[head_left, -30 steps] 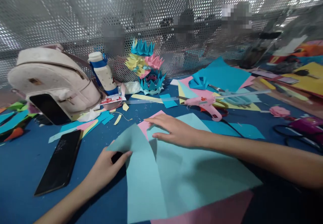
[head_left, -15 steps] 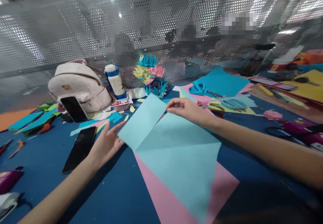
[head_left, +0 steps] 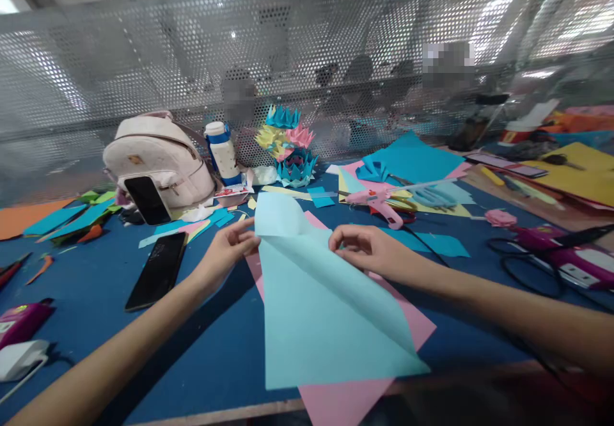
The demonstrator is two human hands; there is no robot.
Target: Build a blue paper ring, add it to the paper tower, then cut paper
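A light blue sheet of paper (head_left: 316, 323) lies before me, its far end curled up and a fold running diagonally down its right side. At its upper left edge my left hand (head_left: 230, 247) pinches the paper between thumb and fingers. My right hand (head_left: 359, 247) has curled fingers closed at the raised right edge of the same sheet. Underneath, a pink sheet of paper (head_left: 345, 403) sticks out at the front and right, with its near corner past the table edge.
Beyond my right hand lies a pink glue gun (head_left: 378, 202). A black phone (head_left: 158, 269) is left of my left arm. A backpack (head_left: 158, 157), a bottle (head_left: 223, 154) and folded paper flowers (head_left: 292, 144) stand along the perforated metal screen (head_left: 182, 68). Purple power strips (head_left: 570, 256) sit at right.
The light blue sheet has turned and come down nearer me, its far flap now curled up. My left hand has closed on its edge. My right hand has moved slightly down.
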